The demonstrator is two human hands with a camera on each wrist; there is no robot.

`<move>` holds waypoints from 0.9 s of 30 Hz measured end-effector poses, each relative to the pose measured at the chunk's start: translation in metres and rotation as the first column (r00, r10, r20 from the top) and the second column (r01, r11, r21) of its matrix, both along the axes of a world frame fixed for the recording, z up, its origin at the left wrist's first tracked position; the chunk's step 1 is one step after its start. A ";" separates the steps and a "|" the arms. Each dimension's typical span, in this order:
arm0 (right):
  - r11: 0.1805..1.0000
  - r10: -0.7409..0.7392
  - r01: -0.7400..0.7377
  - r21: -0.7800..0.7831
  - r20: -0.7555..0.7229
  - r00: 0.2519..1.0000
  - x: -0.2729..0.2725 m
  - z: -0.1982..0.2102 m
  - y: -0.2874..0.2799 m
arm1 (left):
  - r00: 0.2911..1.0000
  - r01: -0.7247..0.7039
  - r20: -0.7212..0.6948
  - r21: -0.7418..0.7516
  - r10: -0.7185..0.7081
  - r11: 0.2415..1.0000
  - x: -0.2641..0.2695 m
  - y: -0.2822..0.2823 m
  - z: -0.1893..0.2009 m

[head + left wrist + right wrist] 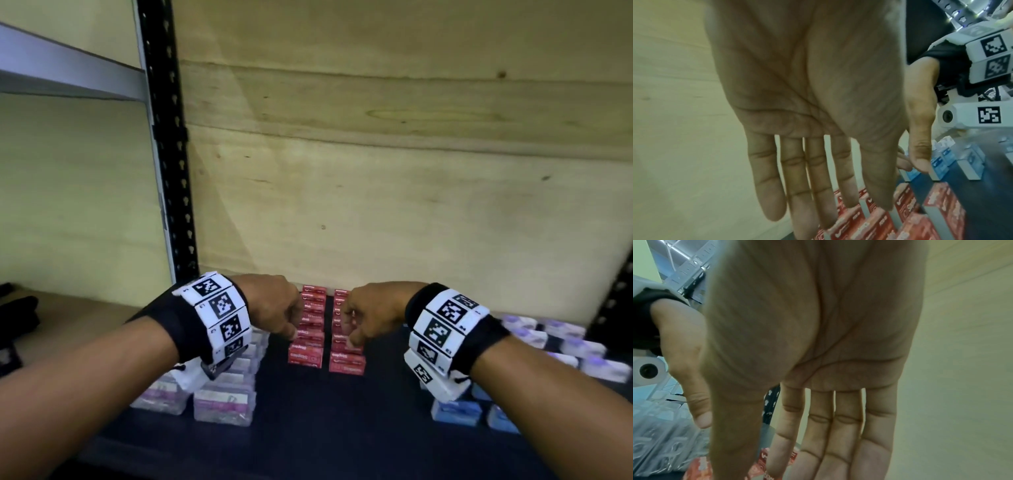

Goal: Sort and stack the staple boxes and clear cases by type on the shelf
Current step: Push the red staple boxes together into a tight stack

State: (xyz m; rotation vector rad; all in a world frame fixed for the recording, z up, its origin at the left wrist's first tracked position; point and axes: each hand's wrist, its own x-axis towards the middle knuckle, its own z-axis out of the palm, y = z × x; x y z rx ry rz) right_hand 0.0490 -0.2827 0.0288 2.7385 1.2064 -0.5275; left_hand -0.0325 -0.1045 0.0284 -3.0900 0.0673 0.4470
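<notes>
Our left hand [274,305] and right hand [371,313] reaching side by side over the shelf [342,428], fingers straight and slightly spread, holding nothing, hovering above two rows of red staple boxes [306,354]; clear cases [224,404] stacked at either side

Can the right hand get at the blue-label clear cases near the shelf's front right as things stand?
Probably yes. The right hand is open and holds nothing, hovering over the red staple boxes. The blue-label clear cases lie under its own wrist, uncovered, so it would need to draw back towards them.
</notes>
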 end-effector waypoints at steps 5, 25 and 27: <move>1.000 0.013 -0.013 -0.006 -0.023 1.000 -0.007 -0.009 -0.005 | 0.999 0.038 -0.025 0.081 -0.036 0.996 -0.001 -0.008 0.001; 0.998 -0.012 0.011 0.059 0.007 1.000 -0.021 -0.017 -0.020 | 0.993 0.111 0.021 0.184 -0.117 0.977 0.009 -0.041 -0.009; 0.993 -0.029 0.027 0.117 0.015 0.999 -0.030 -0.013 -0.030 | 0.991 0.131 0.013 0.151 -0.135 0.980 -0.001 -0.044 0.000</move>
